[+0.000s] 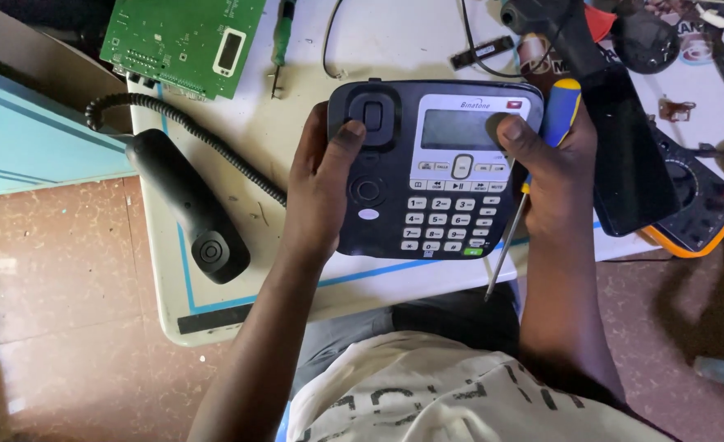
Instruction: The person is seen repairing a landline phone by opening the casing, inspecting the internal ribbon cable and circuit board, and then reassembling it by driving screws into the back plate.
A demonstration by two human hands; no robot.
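Note:
A dark desk telephone (435, 176) with a grey screen and white keypad rests on the white table (239, 147). My left hand (321, 184) grips its left side, thumb on the handset cradle. My right hand (546, 176) holds its right side, thumb on the screen corner, with a blue and yellow handled screwdriver (558, 110) pinched against the palm, its shaft pointing down past the table edge. The black handset (190, 205) lies off the phone at the left, joined by a coiled cord (206, 139).
A green circuit board (182, 41) lies at the top left, a small green screwdriver (280, 45) beside it. A dark flat device (628, 155), a multimeter with an orange rim (693, 213), cables and a black tool (542, 20) crowd the right. Tiled floor below.

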